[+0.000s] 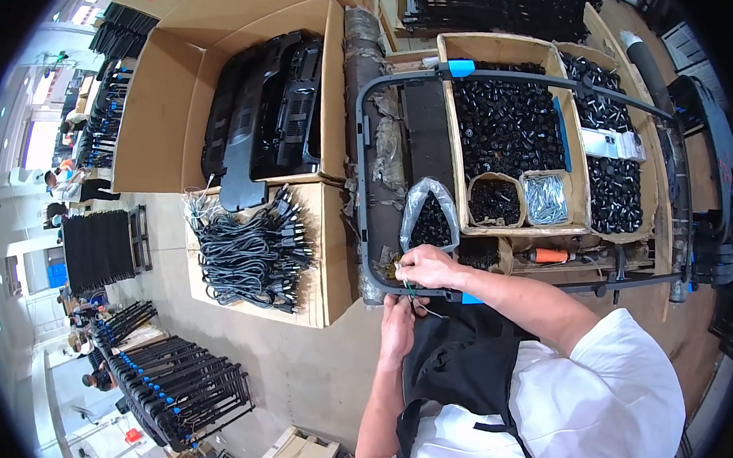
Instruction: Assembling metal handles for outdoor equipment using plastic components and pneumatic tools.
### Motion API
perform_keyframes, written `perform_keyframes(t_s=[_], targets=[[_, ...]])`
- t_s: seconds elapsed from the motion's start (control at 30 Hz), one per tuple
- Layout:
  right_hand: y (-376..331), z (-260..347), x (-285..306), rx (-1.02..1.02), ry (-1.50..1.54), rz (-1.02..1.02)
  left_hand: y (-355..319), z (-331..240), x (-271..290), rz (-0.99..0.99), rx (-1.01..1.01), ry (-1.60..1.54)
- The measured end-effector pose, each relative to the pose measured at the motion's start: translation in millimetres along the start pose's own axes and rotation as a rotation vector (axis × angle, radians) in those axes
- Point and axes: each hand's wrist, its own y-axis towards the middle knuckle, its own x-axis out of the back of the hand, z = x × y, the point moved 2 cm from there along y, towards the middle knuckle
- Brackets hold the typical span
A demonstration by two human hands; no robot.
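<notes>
A dark tubular metal frame (pixel 362 175) with rounded corners lies across the bench, and both hands are at its near left corner. My right hand (pixel 429 267) is closed over the corner, fingertips pinched together; a small yellowish bit shows beside them, too small to name. Just below the tube, my left hand (pixel 397 331) is closed on thin wires (pixel 409 290), green and whitish, which come out at the frame's edge. Part of the wires is hidden by the fingers. Blue tape (pixel 461 68) is wrapped on the frame's far bar.
Beyond the frame sit a wooden tray (pixel 451 125) of black caps, a box of screws (pixel 546 199) and a bag of small black parts (pixel 430 226). An orange-handled tool (pixel 549 256) lies near the front bar. Bundled black cables (pixel 252 252) and a carton (pixel 153 116) of black covers stand left.
</notes>
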Motion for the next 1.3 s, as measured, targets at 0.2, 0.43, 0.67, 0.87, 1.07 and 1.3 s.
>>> perform_keyframes(t_s=[0.2,0.43,0.67,0.87,1.07,1.3], targets=[[-3.8,-7.3,-2.8,-0.076,0.037,-0.246,-23.5,26.9,48.7,0.136,0.061,0.468],[10.0,-33.8,15.4,-0.088,0.367,-0.791,-17.0,3.0,41.2,0.221,0.073,0.608],[17.5,-6.3,35.8,-0.048,0.410,-0.855,-13.4,22.0,77.1,0.311,0.012,0.635],[44.9,24.8,85.1,0.009,0.410,-0.857,-3.7,0.3,52.8,0.227,-0.071,0.482],[14.6,19.0,92.0,0.011,-0.214,-0.911,5.7,-0.2,36.4,0.174,-0.057,0.377],[18.5,-14.7,27.6,-0.207,0.398,-0.306,9.3,5.0,31.9,0.171,0.002,0.373]])
